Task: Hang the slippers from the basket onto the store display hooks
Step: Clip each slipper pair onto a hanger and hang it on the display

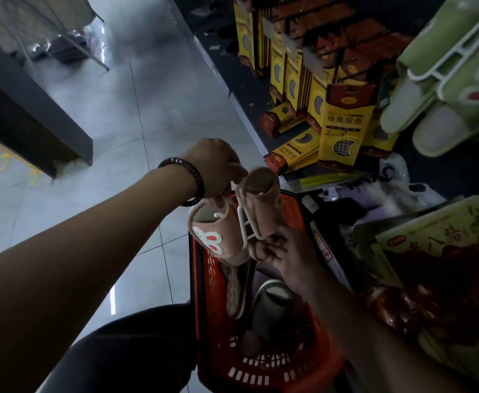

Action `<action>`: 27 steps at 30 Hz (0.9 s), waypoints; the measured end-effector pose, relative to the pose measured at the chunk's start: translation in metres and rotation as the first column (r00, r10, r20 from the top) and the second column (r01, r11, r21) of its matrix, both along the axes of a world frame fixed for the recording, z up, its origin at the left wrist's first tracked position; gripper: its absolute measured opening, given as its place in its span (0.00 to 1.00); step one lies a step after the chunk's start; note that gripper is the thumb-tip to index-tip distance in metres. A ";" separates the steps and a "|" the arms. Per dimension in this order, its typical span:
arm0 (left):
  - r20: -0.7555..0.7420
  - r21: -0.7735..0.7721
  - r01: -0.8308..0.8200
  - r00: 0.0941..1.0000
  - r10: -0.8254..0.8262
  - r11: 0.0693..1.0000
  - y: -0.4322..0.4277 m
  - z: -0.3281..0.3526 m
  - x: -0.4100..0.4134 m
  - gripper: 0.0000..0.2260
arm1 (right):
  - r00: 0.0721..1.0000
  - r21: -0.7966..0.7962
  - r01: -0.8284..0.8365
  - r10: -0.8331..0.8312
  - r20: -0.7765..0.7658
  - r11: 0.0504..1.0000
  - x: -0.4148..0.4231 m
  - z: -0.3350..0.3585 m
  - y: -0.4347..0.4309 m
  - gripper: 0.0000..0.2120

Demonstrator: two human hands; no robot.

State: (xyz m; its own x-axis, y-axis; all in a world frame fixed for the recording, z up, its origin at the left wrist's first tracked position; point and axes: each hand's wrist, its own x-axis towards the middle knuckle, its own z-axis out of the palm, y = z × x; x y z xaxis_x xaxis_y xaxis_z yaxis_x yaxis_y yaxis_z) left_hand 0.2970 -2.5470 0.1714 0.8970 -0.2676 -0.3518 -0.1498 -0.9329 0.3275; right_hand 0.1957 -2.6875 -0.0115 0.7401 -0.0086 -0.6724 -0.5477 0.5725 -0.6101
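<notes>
Covering most of the left side is the shiny grey tile floor (153,109), w/ a dark shelf unit (34,114) standing on it at the far left. A red basket (204,293) sits on the floor right below the camera, next to the person's dark trouser leg. Inside it lie a grey slipper (272,302) & one more pink one w/ its sole up (the rest is too dark to tell).

Yellow packs (343,129) w/ printed letters stand in rows on the low dark shelf at the top middle. Green slippers (442,89) hang on a white holder at the top right, soles facing this way.

The pink slippers (224,225), a pair w/ a white bunny face & red ears, are up in the air just above the far end of the basket. They sit on a white hanger (244,222) that runs between the 2 shoes.

The left hand (215,163) is clenched round the top of the hanger, fingers curled tight. The right hand (286,251) pinches the low end of the pair w/ thumb & fingertips, near where the hanger meets the slipper.

A dark bead bracelet (195,180) goes round the left wrist.
</notes>
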 end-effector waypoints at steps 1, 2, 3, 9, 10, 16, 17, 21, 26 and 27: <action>0.013 -0.012 -0.004 1.000 0.004 1.000 -0.001 -0.001 0.000 0.09 | 1.000 0.020 0.013 -0.013 0.007 1.000 -0.003 0.003 -0.002 0.12; 0.032 -0.002 0.012 0.999 -0.012 1.000 -0.003 -0.001 -0.001 0.09 | 1.000 0.034 0.020 -0.020 0.007 0.999 -0.006 0.004 -0.005 0.13; 0.058 0.009 0.035 0.998 -0.035 0.999 -0.006 -0.002 -0.001 0.08 | 1.000 0.010 0.001 -0.001 -0.008 1.000 -0.009 0.005 -0.008 0.14; 0.159 0.025 0.201 0.966 -0.202 0.979 -0.020 0.009 0.002 0.13 | 0.975 -0.604 0.191 -0.077 0.210 0.774 -0.026 0.022 -0.032 0.18; 0.166 0.035 0.236 0.957 -0.238 0.971 -0.024 0.014 0.001 0.13 | 0.945 -0.662 0.286 -0.091 0.313 0.693 -0.030 0.032 -0.039 0.15; 0.227 0.020 0.387 0.896 -0.381 0.922 -0.044 0.050 -0.003 0.13 | 0.813 -0.773 0.465 0.138 0.566 0.432 -0.036 0.103 -0.070 0.05; 0.221 0.018 0.414 0.886 -0.407 0.910 -0.049 0.057 -0.002 0.13 | 0.812 -0.800 0.457 0.185 0.554 0.388 -0.034 0.114 -0.075 0.06; 0.214 -0.004 0.512 0.839 -0.499 0.859 -0.067 0.079 0.001 0.12 | 0.833 -0.913 0.351 0.376 0.406 0.209 -0.013 0.160 -0.094 0.15; 0.266 -0.040 0.569 0.798 -0.540 0.821 -0.100 0.094 0.008 0.13 | 0.846 -0.930 0.313 0.389 0.365 0.192 0.008 0.209 -0.114 0.05; 0.285 -0.050 0.571 0.795 -0.536 0.819 -0.105 0.097 0.010 0.12 | 0.846 -0.931 0.315 0.392 0.363 0.182 0.011 0.213 -0.117 0.06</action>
